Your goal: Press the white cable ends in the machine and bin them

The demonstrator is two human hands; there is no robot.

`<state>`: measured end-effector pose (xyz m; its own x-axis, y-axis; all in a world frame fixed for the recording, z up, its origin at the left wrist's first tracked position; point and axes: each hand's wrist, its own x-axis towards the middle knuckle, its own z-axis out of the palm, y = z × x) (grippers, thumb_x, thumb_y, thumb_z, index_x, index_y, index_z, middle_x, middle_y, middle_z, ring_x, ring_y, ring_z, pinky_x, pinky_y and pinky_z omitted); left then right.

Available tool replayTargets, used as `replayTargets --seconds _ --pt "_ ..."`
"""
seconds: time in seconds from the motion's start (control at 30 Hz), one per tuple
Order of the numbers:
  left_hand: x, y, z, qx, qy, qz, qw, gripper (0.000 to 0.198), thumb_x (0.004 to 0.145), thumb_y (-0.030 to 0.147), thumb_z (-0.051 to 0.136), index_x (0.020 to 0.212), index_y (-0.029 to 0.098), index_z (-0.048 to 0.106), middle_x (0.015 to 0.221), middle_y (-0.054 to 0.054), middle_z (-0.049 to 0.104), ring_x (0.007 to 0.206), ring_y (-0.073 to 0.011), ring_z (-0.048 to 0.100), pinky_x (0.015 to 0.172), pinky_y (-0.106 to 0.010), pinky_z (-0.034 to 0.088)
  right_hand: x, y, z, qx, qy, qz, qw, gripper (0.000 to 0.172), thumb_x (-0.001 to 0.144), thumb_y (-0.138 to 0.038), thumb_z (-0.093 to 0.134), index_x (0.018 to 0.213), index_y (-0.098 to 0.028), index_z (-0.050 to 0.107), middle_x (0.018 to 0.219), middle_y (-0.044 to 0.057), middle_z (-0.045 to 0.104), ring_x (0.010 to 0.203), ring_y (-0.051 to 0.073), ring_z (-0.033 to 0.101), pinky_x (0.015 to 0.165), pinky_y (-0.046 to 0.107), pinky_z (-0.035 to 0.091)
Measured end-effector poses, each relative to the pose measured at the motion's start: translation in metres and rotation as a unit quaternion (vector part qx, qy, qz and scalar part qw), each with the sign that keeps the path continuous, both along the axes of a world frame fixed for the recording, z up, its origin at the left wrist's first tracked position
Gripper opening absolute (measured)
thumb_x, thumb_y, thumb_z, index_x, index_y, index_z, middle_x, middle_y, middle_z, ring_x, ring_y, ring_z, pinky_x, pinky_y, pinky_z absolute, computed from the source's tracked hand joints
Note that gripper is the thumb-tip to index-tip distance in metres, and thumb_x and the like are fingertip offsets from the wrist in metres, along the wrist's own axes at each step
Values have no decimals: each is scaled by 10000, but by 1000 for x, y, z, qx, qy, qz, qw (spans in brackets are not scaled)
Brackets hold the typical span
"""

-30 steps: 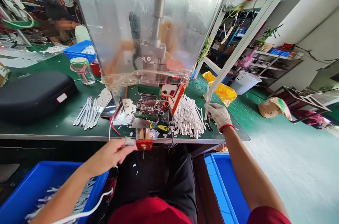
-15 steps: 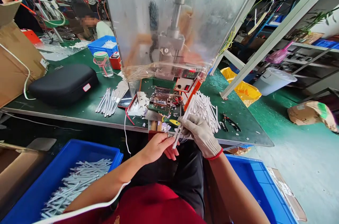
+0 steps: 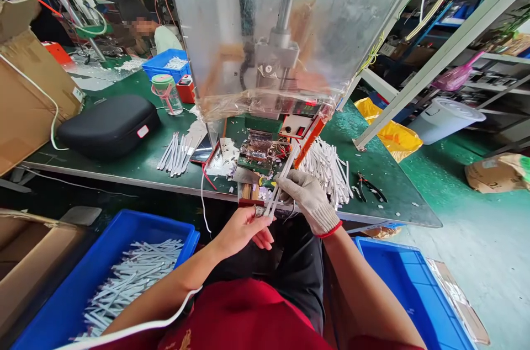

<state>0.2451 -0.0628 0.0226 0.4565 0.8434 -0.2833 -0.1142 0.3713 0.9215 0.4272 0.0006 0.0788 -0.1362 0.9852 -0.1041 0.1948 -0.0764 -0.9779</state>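
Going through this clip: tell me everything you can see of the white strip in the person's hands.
The strip is long, narrow, straight and white, perhaps plastic or card. It is tilted above the bench edge, its upper end toward the machine. The gloved right hand presses against its middle, and its lower end reaches the fingers of the bare left hand.

Blue crate point(image 3: 124, 234), white strips point(image 3: 132, 284); speckled grey glove point(image 3: 308, 203), red cuff point(image 3: 329, 230).

Left hand point(image 3: 243, 232) bare, fingers curled; right hand point(image 3: 308, 207) white-gloved, fingers closed; hands just apart
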Motion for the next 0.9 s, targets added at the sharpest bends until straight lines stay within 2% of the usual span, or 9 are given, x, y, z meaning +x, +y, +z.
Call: replayTargets --seconds 0.1,0.23,0.37,0.5,0.6,0.7,0.9 --pt "1 1 -4 -3 10 13 1000 542 813 579 704 1058 101 637 722 -86 730 634 -220 733 579 -280 561 -2 0 -3 5 -6 0 1000 345 795 -507 720 699 -182 656 573 18 623 504 145 549 462 238 431" --pt "2 2 -9 -20 16 33 999 543 799 597 701 994 92 655 724 -100 732 637 -226 736 581 -286 560 -6 6 -12 -4 7 7 1000 344 800 -499 719 701 -174 666 571 14 621 499 138 554 460 230 438" --pt "0 1 -12 -44 3 57 997 544 775 581 724 988 83 669 733 -107 739 643 -225 739 587 -281 561 -14 23 -35 -53 105 54 992 354 824 -510 692 771 -159 687 580 10 623 458 105 527 420 196 408" --pt "-2 -1 -12 -53 1 88 995 554 756 579 736 988 79 678 721 -103 741 637 -222 738 580 -269 557 -28 41 -60 -131 186 94 969 382 759 -517 741 806 -140 700 597 16 634 416 91 509 370 184 372" --pt "-2 -1 -13 -56 6 92 994 546 762 600 716 935 83 683 681 -102 735 605 -218 728 556 -261 548 -38 44 -69 -160 212 84 960 391 722 -511 765 796 -132 706 564 4 612 406 84 494 362 179 374" --pt "-1 1 -15 -58 14 71 996 552 803 641 645 814 90 677 603 -106 715 525 -199 694 506 -243 518 -43 43 -72 -179 230 62 954 371 699 -492 782 767 -136 700 556 -4 605 408 76 485 359 173 376" --pt "-1 8 -15 -58 16 59 996 563 821 654 605 744 100 667 549 -106 696 473 -182 660 475 -222 474 -44 48 -77 -178 248 44 951 345 701 -464 777 777 -137 697 565 0 614 408 82 500 357 173 402"
